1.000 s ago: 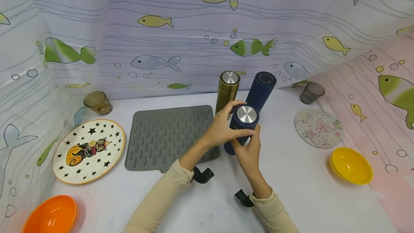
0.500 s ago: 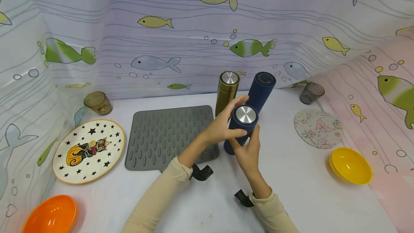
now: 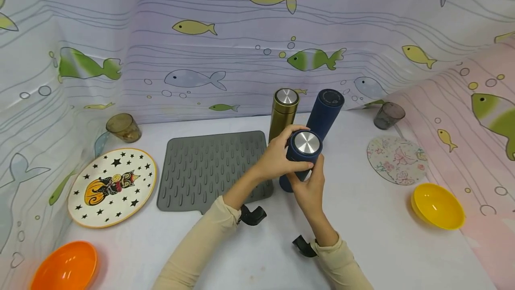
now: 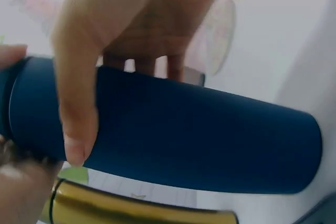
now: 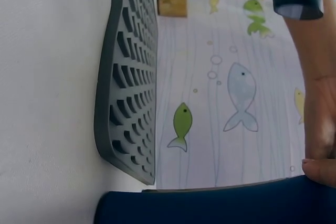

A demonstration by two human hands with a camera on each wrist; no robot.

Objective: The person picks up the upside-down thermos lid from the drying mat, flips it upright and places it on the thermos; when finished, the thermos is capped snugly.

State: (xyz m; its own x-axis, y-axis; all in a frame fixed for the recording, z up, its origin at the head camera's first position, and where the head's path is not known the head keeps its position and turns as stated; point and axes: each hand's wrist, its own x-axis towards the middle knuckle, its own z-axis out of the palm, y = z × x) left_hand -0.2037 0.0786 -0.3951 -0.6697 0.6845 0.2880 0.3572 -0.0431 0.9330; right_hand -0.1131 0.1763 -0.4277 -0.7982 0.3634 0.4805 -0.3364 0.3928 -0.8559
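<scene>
A navy flask point(image 3: 299, 158) with a steel-topped lid stands on the white table near the grey ribbed mat point(image 3: 211, 169). My left hand point(image 3: 277, 156) curls round its lid from the left, thumb across the front. My right hand point(image 3: 309, 182) grips the flask body just below. The left wrist view shows the navy flask point(image 4: 199, 135) under my thumb point(image 4: 76, 124), with the gold flask point(image 4: 136, 208) beneath it. In the right wrist view the navy flask point(image 5: 210, 203) fills the bottom edge.
A gold flask point(image 3: 283, 112) and a taller navy flask point(image 3: 325, 110) stand close behind. A star-patterned plate point(image 3: 111, 187), brown cup point(image 3: 124, 127) and orange bowl point(image 3: 64, 265) are at the left. A floral coaster point(image 3: 396, 159), grey cup point(image 3: 388, 115) and yellow bowl point(image 3: 436, 206) lie right.
My left fingers shift around the lid, opening over it half a second ago and curling back onto it now. The flask and my right hand stay in place.
</scene>
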